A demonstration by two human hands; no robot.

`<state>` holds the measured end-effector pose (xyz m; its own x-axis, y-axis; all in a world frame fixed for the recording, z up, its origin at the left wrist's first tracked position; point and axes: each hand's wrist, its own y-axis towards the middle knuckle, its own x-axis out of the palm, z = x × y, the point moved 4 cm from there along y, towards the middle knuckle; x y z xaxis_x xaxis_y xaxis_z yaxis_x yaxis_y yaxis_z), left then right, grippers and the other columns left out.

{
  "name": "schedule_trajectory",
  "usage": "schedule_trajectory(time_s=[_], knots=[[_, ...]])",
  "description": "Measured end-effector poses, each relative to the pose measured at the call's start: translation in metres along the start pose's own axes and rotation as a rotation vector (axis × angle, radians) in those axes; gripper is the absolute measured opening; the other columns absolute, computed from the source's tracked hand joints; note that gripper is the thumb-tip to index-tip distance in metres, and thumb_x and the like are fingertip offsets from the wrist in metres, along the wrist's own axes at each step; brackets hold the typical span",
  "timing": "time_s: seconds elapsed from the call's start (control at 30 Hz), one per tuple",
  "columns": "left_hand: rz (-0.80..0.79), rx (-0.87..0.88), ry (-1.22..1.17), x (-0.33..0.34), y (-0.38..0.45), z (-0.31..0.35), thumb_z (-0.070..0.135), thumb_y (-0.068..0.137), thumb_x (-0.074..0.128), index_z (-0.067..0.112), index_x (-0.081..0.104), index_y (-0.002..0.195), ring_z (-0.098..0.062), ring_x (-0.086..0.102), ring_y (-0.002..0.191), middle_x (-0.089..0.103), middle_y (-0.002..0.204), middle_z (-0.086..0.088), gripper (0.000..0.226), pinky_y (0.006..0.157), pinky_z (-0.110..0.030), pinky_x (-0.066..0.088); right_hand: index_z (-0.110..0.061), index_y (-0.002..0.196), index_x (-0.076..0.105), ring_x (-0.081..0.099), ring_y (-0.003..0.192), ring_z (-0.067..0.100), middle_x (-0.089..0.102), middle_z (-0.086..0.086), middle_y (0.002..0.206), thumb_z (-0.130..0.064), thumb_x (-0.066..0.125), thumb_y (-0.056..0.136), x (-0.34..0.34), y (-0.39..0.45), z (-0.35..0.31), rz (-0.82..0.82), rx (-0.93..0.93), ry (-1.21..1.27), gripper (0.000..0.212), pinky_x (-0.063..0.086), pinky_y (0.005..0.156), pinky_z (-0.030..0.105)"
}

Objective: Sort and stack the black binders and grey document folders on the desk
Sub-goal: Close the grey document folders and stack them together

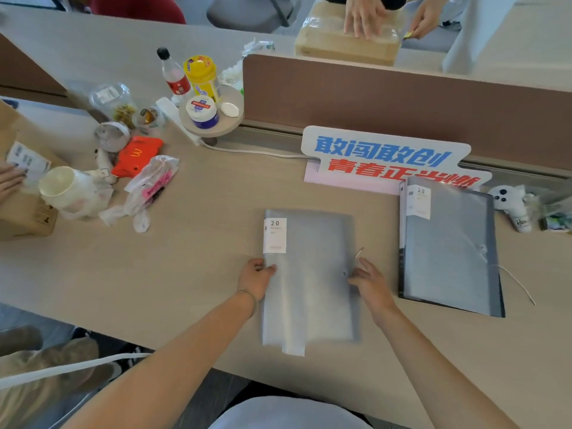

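The grey document folder (pixel 309 274) lies flat on the desk (pixel 201 243), gripped between my hands: left hand (pixel 255 281) pinches its left edge, right hand (pixel 370 284) presses its right edge. Beyond my right fingers lies a black-edged binder stack (pixel 448 246).

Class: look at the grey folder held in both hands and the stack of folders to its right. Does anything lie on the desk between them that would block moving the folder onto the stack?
Nothing visible does. The grey folder, held by the left hand and right hand, is separated from the stack only by bare desk. The stack's loose cord trails off its far side.
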<state>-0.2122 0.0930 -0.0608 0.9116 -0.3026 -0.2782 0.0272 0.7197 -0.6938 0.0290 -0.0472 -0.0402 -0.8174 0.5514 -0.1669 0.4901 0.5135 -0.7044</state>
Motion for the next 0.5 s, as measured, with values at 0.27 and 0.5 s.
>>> schedule_trajectory(time_s=[0.27, 0.5], knots=[[-0.056, 0.179, -0.090, 0.010, -0.050, 0.054, 0.018, 0.090, 0.068, 0.022, 0.057, 0.096, -0.019, 0.065, 0.069, 0.067, 0.089, -0.008, 0.013, 0.065, -0.031, 0.052, -0.016, 0.149, 0.042, 0.062, 0.118, 0.030, 0.066, 0.011, 0.130, 0.003, 0.061, 0.087, -0.014, 0.012, 0.009, -0.046, 0.085, 0.166, 0.067, 0.043, 0.105, 0.043], [-0.062, 0.391, -0.032, 0.030, -0.105, 0.108, 0.020, 0.085, 0.073, 0.019, 0.064, 0.101, -0.011, 0.060, 0.058, 0.067, 0.080, -0.005, 0.018, 0.056, -0.026, 0.052, -0.013, 0.147, 0.044, 0.061, 0.099, 0.025, 0.067, 0.007, 0.107, 0.003, 0.057, 0.093, -0.019, 0.004, -0.001, -0.083, 0.049, 0.279, 0.058, 0.048, 0.079, 0.030]])
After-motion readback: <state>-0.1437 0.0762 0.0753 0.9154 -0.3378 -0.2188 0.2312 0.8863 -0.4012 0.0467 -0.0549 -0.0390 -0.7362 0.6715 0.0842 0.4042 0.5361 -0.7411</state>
